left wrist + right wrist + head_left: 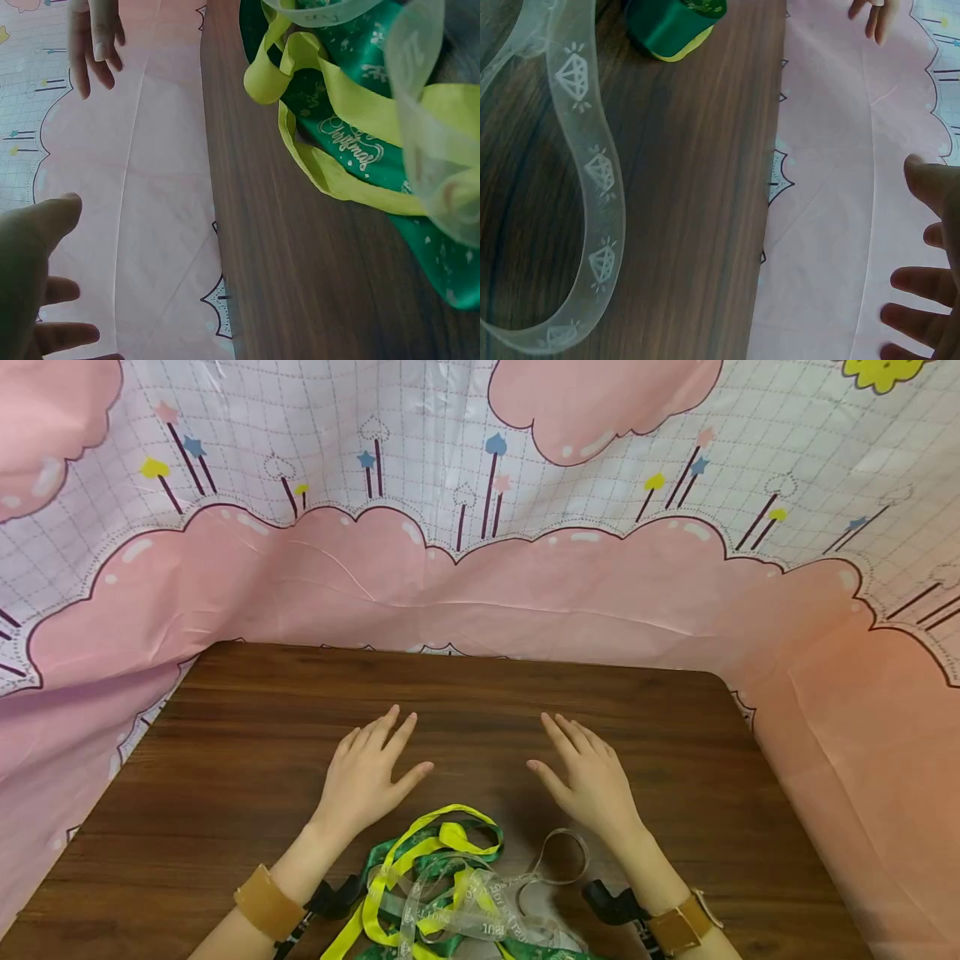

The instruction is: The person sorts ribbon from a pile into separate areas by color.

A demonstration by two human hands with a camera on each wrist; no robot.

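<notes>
A loose tangle of ribbons lies at the near edge of the table, between the two forearms. In it are a yellow ribbon (372,906), a green ribbon (352,142) printed with "Christmas", and a sheer whitish ribbon (600,176) with white diamond prints that loops out to the right. My left hand (363,777) is beyond the tangle on the left, fingers extended and spread, holding nothing. On the other side my right hand (596,781) mirrors it, its fingers also extended and nothing in them. Neither hand touches the ribbons.
The dark wood-grain table (480,693) has rounded far corners. Behind and beside it hangs a pink and white patterned cloth (450,602). Each wrist wears a brown strap (268,902) with a black camera mount (615,903) near the tangle.
</notes>
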